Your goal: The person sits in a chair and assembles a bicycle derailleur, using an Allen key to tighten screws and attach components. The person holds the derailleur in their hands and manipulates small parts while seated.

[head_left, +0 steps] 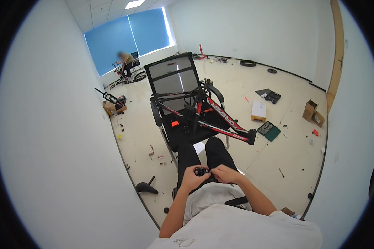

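Note:
Above my lap, my left hand [192,178] is curled round a small black and silver metal part [202,171], whose exact kind is too small to tell. Fingers pinched together, my right hand [226,174] meets the right side of that part; what sits between its fingertips is hidden. In front of my knees a black, red and white bicycle frame [226,116] lies across the seat and armrests of a black mesh chair [170,70]. An orange-red object [175,123] and a screwdriver with an orange handle [208,110] rest by the frame on the seat.
On the floor to the right are a green tool case [272,132], a white-topped box [259,111] and an open cardboard box [310,109]. A bicycle saddle [147,188] lies at left, near a boxed suspension fork [111,98]. Another person [126,62] sits far back with bike parts.

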`<action>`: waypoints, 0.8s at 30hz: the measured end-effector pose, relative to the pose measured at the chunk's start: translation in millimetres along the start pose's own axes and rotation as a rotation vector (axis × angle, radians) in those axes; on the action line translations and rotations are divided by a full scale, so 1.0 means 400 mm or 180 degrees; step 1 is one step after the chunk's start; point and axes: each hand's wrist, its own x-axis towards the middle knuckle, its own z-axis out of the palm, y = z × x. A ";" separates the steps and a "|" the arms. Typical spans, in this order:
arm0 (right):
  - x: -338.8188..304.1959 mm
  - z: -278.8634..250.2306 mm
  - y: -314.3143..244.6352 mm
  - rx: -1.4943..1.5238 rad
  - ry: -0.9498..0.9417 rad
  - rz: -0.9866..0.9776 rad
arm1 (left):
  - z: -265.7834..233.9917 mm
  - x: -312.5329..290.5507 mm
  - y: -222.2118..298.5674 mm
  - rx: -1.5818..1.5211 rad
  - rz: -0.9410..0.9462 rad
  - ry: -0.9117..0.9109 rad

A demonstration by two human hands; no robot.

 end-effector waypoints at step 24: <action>0.081 0.024 0.245 -0.1941 0.1748 -0.0929 | 0.133 0.005 -0.161 0.0383 -0.0162 0.0868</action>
